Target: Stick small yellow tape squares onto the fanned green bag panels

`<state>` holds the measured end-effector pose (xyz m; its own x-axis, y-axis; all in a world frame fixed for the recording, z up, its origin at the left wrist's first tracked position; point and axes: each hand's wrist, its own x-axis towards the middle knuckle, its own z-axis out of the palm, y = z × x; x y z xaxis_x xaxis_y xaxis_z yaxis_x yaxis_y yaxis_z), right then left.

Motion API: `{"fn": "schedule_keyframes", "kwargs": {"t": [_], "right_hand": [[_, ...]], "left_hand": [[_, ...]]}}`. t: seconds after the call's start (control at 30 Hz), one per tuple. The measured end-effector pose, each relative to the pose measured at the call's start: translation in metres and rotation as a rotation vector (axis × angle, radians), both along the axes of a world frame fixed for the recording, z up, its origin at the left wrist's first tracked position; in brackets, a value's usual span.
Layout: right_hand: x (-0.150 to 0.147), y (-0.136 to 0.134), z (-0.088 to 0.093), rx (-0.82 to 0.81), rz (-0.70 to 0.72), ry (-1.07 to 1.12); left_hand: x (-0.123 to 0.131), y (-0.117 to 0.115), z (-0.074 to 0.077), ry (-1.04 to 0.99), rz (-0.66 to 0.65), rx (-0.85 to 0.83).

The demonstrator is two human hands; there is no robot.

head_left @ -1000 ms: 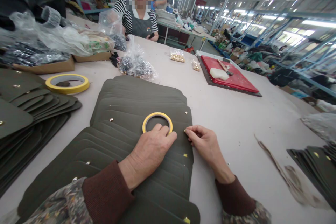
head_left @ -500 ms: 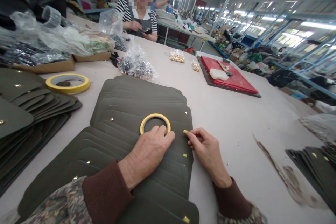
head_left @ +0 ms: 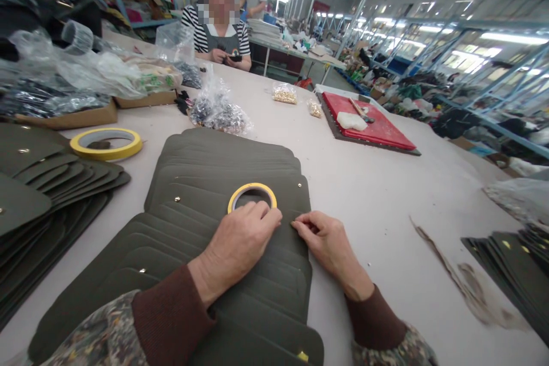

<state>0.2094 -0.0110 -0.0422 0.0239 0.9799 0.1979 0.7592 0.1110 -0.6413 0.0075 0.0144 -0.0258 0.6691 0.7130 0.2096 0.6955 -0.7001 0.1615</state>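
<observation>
My left hand is closed on a roll of yellow tape, which stands out past its knuckles. Beneath it lies a fanned stack of dark olive panels with rounded corners and small gold metal studs. My right hand pinches thumb and forefinger together at the stack's right edge. A tiny yellowish bit, apparently tape, shows at its fingertips, mostly hidden. Another yellow tape piece sticks on the panel nearest me.
To the left, a second tape roll lies beside more olive panels. Bags of gold parts and a red board with a tool are farther back. Panels with yellow marks sit at right. A co-worker sits opposite.
My right hand has moved slightly left, over the panel edge. The two yellow tape pieces seen there before no longer show on the panels. My left hand keeps its hold on the roll.
</observation>
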Motion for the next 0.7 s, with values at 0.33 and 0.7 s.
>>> {"fn": "schedule_keyframes", "kwargs": {"t": [0.33, 0.7], "right_hand": [[0.009, -0.006, 0.017, -0.194, 0.274, -0.039], [-0.011, -0.013, 0.022, 0.189, 0.285, 0.237]], "left_hand": [[-0.007, 0.010, 0.003, 0.066, 0.061, 0.076], [-0.006, 0.001, -0.004, -0.356, -0.196, 0.014]]}}
